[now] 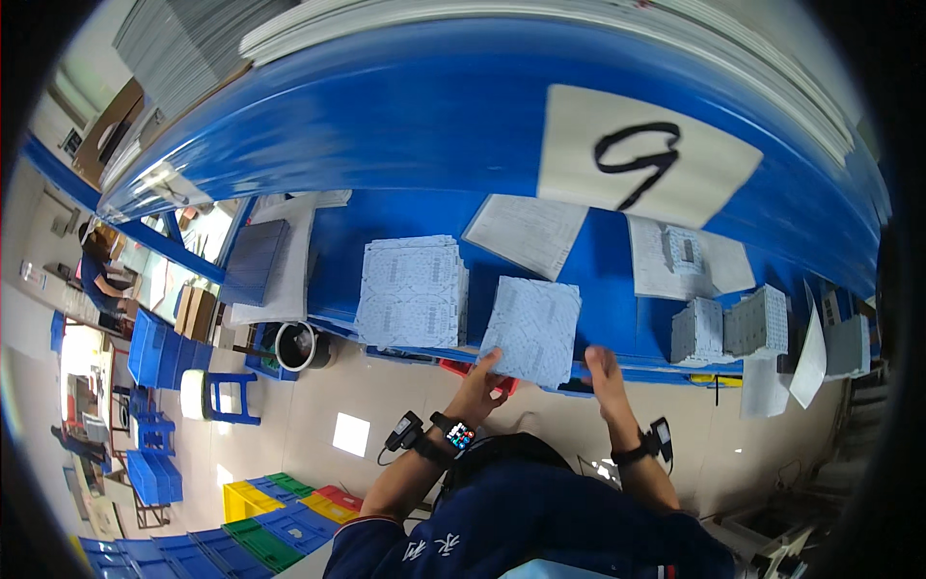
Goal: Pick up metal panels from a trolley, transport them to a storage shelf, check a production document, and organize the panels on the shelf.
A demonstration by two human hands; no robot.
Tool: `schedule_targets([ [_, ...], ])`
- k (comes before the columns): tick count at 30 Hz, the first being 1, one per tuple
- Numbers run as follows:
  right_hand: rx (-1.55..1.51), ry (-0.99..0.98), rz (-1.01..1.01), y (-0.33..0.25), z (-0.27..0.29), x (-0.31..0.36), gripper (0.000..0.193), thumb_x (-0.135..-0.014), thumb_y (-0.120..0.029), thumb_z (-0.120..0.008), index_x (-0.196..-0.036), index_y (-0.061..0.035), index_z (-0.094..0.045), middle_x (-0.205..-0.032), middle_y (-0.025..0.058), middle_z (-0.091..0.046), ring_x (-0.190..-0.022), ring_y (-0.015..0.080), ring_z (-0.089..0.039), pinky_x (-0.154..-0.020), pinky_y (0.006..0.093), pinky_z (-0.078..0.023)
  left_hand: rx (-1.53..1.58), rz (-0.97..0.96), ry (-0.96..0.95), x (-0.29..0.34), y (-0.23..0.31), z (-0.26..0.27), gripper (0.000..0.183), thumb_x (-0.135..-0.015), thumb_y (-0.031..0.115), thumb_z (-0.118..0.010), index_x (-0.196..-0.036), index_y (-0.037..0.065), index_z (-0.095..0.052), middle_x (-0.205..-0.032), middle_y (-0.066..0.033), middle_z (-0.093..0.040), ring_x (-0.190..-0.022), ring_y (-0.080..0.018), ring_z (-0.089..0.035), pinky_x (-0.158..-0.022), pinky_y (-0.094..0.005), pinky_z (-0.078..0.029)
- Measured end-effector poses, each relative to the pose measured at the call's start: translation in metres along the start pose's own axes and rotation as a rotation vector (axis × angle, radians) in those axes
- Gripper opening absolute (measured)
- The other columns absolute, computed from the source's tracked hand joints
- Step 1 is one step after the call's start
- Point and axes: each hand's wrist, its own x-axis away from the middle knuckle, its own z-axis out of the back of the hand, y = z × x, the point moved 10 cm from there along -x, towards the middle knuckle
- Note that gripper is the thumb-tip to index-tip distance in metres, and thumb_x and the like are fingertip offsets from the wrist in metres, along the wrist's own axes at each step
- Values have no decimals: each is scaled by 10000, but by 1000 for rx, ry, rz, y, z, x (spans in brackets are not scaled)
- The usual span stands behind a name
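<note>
one stack of pale-blue printed panels (pixel 532 333) sat askew at the front edge of the blue shelf (pixel 617 328), its near end seeming to overhang. it could have tipped or fanned apart if pushed unevenly at one corner. the left hand (pixel 479 386) had its thumb at the near-left corner; whether its partly hidden fingers gripped could not be told. the right hand (pixel 606 376) stood just beside the stack, fingers open, holding nothing.

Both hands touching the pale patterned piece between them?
No, the left hand touches the pale patterned piece, but a visible gap separates the right hand from it.
</note>
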Motion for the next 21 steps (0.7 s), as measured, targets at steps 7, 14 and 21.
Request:
schedule_targets([
  [7,-222,-207,-264,33,-43,7,846,-787,-558,-658,-1349,-2,-355,-1250,110,-472,-1038,215,-492,-882,413,-430,50,50,-2,-4,-18,13,487,-767,427,-714,-1137,200,-493,-1079,30,-485,-991,-139,-430,-853,-388,-378],
  [14,-248,-166,-372,33,-49,4,801,-770,-571,-665,-1341,-65,-422,-1246,70,-516,-1077,196,-501,-905,378,-399,68,72,-63,-12,-16,15,628,-806,533,-628,-1287,194,-410,-1241,-18,-449,-1138,-194,-408,-964,-463,-338],
  [21,-398,-255,-331,-3,-67,16,668,-835,-403,-674,-1329,-23,-434,-1285,103,-515,-1177,215,-493,-979,345,-398,-229,22,-183,-24,-4,33,827,-803,615,-587,-1420,169,-263,-1415,-68,-312,-1298,-280,-311,-1012,-535,-304],
])
